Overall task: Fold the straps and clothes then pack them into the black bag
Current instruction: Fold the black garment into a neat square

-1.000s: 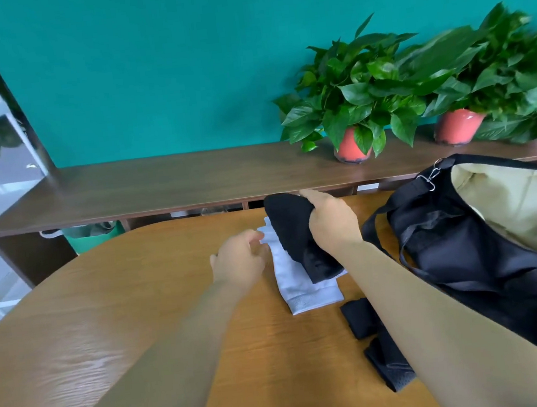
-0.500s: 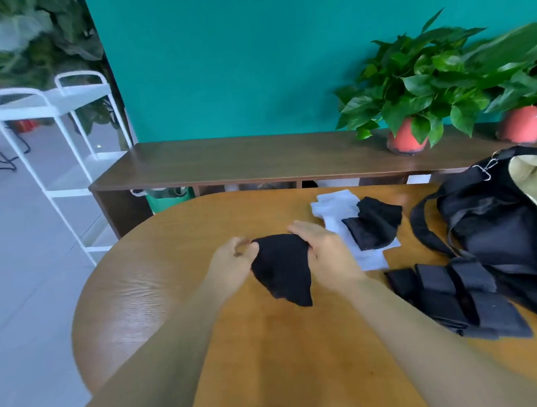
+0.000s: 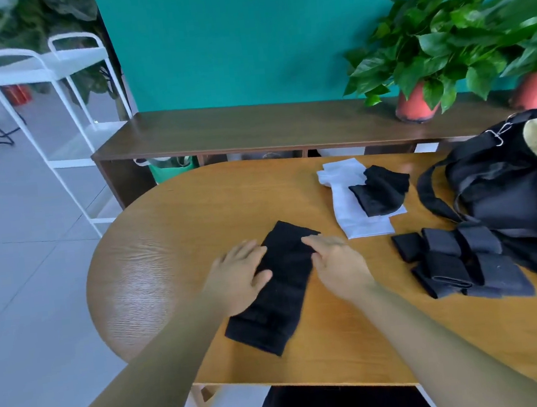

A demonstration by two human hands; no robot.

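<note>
**Item 1: black garment** (image 3: 279,288)
- Loc.: front-left part of the wooden worktop (image 3: 341,344), laid flat.
- Axis: long strip running near-to-far on a tilt. Far end points twd the right, near end twd the person & slightly left.
- Look: matte black, soft fabric, sides roughly parallel, far end squared off. Faint cross-creases in the near half.
- Hands: one each side of its far half.
  - left hand (image 3: 238,272): palm down, fingers straight & spread, fingertips and thumb resting on the strip's left edge.
  - right hand (image 3: 336,262): palm down, fingers straight, tips on the right edge nr the far end.
  - Neither pinches; both lie flat.

**Item 2: white garment** (image 3: 358,220)
- Flat on the worktop, farther back & right of the hands, apart from them.

**Item 3: second black garment** (image 3: 382,191)
- Crumpled, lying on top of the white one.

**Item 4: folded straps** (image 3: 458,259)
- Black, several in a cluster, right of the right hand and just beside the bag.

**Item 5: black bag** (image 3: 507,185)
- At the worktop's right edge, mouth open, pale inside showing.

**Bkgd**
- Dark wood shelf (image 3: 252,125) behind the worktop, w/ potted plants (image 3: 436,43) on it.
- White rack (image 3: 37,68) on the floor at left.
</note>
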